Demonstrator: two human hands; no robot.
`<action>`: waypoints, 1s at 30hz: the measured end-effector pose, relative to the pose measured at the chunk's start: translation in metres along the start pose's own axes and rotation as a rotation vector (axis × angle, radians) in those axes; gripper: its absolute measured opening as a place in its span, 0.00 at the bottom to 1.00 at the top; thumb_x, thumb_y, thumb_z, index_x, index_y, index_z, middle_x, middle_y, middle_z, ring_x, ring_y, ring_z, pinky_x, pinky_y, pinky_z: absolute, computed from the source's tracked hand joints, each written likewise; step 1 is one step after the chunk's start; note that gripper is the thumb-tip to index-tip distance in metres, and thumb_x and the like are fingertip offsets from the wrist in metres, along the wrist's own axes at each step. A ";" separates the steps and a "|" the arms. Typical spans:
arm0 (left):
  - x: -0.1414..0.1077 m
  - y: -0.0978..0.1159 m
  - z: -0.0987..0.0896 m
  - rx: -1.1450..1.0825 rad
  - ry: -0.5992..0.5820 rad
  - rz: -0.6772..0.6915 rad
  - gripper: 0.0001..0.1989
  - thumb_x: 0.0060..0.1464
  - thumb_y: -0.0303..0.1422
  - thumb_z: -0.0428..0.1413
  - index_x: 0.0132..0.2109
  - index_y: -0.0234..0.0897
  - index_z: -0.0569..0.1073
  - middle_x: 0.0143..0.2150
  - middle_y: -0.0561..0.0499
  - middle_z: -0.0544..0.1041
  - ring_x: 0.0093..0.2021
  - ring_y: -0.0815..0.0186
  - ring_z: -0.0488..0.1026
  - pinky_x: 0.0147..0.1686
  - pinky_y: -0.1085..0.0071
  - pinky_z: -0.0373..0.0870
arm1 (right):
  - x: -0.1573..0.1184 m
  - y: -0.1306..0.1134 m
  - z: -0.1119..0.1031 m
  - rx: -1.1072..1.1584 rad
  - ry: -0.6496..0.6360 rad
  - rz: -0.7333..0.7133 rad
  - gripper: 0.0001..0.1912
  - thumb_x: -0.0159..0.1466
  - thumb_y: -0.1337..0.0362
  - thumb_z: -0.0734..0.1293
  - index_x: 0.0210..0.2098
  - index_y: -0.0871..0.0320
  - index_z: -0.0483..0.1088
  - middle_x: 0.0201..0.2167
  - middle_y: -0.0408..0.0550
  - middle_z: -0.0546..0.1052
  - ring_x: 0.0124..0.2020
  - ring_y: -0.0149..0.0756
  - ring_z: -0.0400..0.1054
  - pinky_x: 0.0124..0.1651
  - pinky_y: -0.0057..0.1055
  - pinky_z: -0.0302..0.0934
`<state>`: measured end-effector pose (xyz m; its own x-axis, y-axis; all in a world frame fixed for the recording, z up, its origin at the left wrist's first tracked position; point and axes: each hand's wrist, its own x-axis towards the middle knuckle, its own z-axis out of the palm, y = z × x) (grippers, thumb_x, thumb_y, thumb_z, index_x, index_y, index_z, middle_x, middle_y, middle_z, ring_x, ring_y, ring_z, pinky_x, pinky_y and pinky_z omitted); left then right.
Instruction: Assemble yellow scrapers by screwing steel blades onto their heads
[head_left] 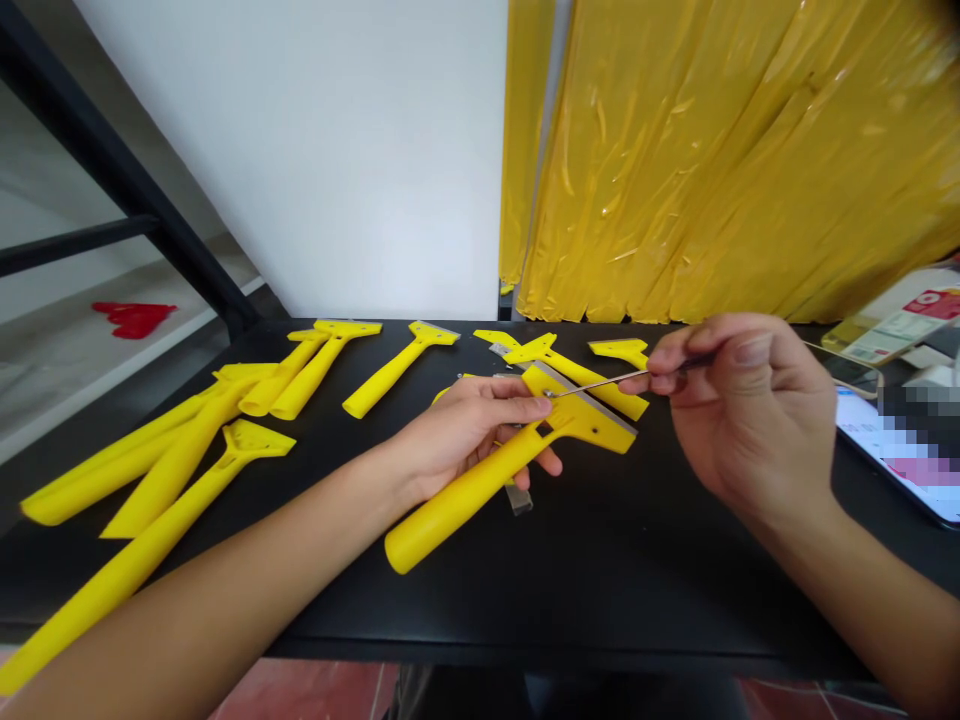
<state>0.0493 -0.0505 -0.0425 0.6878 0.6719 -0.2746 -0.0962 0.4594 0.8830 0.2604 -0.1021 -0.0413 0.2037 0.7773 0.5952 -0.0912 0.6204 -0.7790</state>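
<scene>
Over the black table my left hand is closed around a yellow scraper, gripping it near the neck. The scraper's handle points down and left, and a metal blade lies along its far edge. My right hand pinches a thin screwdriver, whose own handle is mostly hidden by the fingers. The screwdriver's tip meets a small screw on the scraper head, beside my left thumb. Behind the held scraper lie another yellow scraper and a small yellow scraper head.
Several yellow scraper handles lie at the table's left. One scraper sits farther back. A lit phone rests at the right. A white panel and yellow plastic sheeting stand behind the black table.
</scene>
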 end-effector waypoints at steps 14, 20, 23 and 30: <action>0.004 -0.008 -0.002 0.094 0.035 0.055 0.13 0.59 0.35 0.63 0.45 0.31 0.73 0.34 0.45 0.79 0.28 0.61 0.80 0.20 0.72 0.74 | -0.001 0.008 -0.006 -0.050 -0.018 -0.141 0.05 0.68 0.62 0.70 0.39 0.54 0.79 0.33 0.46 0.80 0.32 0.37 0.77 0.32 0.37 0.72; 0.005 -0.008 -0.003 0.120 0.065 0.045 0.14 0.61 0.38 0.62 0.46 0.31 0.73 0.37 0.42 0.80 0.28 0.61 0.81 0.20 0.72 0.74 | -0.001 0.009 -0.005 -0.058 -0.037 -0.170 0.05 0.69 0.63 0.69 0.39 0.54 0.79 0.33 0.45 0.80 0.32 0.37 0.77 0.31 0.36 0.72; 0.004 -0.006 -0.002 0.085 0.037 0.040 0.12 0.62 0.36 0.61 0.46 0.31 0.74 0.37 0.43 0.80 0.28 0.61 0.81 0.19 0.73 0.74 | -0.001 0.008 -0.005 -0.054 -0.032 -0.176 0.05 0.69 0.62 0.69 0.39 0.55 0.78 0.33 0.46 0.80 0.32 0.37 0.77 0.31 0.37 0.73; 0.003 -0.004 -0.001 0.029 0.017 0.040 0.10 0.62 0.33 0.60 0.47 0.31 0.74 0.39 0.43 0.80 0.28 0.60 0.81 0.18 0.72 0.75 | -0.001 0.008 -0.005 -0.045 -0.029 -0.181 0.05 0.69 0.62 0.69 0.39 0.56 0.78 0.33 0.48 0.81 0.32 0.38 0.78 0.31 0.37 0.73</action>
<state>0.0510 -0.0494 -0.0479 0.6711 0.6997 -0.2450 -0.1028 0.4151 0.9039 0.2648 -0.0985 -0.0489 0.1845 0.6565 0.7314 -0.0114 0.7455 -0.6664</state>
